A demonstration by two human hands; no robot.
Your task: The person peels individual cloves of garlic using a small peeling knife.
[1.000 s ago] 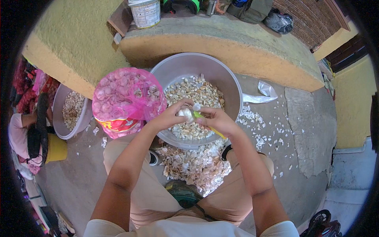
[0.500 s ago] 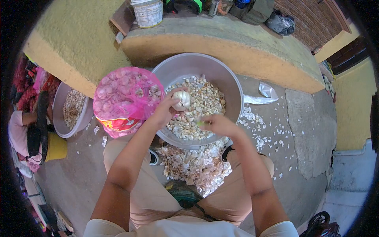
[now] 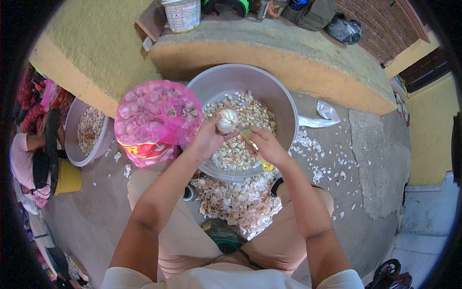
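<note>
My left hand (image 3: 210, 137) is closed around a whole white garlic bulb (image 3: 227, 121), held over the basin. Close to the bulb's lower right side, my right hand (image 3: 266, 144) grips a small knife with a green-and-yellow handle (image 3: 266, 164); its short blade is hard to make out. Beneath both hands, a wide grey plastic basin (image 3: 288, 98) holds many loose garlic cloves (image 3: 243, 156). Left of the basin stands a pink mesh sack (image 3: 144, 113) full of garlic bulbs, close to my left forearm.
Garlic skins (image 3: 240, 204) are heaped between my feet, with more scraps on the floor at right. A second basin (image 3: 72, 139) of cloves and a yellow bucket (image 3: 70, 178) are at left, beside another person (image 3: 24, 161). A concrete ledge (image 3: 269, 53) runs behind.
My right hand has moved up and left, bringing the knife close to the garlic bulb. The left hand has shifted slightly right and turned, still holding the bulb.
</note>
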